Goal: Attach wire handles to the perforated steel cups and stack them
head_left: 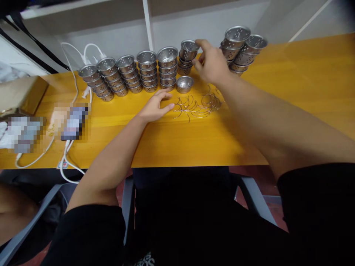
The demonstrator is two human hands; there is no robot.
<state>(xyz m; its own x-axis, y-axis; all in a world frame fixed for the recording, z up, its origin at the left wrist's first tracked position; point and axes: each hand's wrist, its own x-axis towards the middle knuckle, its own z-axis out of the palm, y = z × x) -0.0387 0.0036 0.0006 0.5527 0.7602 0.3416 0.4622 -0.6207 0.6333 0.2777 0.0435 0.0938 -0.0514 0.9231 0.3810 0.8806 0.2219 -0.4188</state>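
My right hand (212, 62) reaches to a short stack of perforated metal strainer cups (188, 51). Its index finger and thumb are apart at the right side of the stack, with the index fingertip by the top rim. No grip around a cup is visible. My left hand (156, 106) is open low over the table, its thumb and fingers spread and nothing in it. Just right of it lies a loose pile of thin curved metal wires (198, 107). A single strainer cup (185, 85) stands between the wires and the short stack.
Several taller cup stacks (146, 72) line the back left of the yellow table (177, 144). More cup stacks (238, 48) stand behind my right wrist. At left are a blurred phone (74, 123), white cables (70, 159) and a cardboard box (20, 94). Another person's bare limb (16, 210) shows at lower left.
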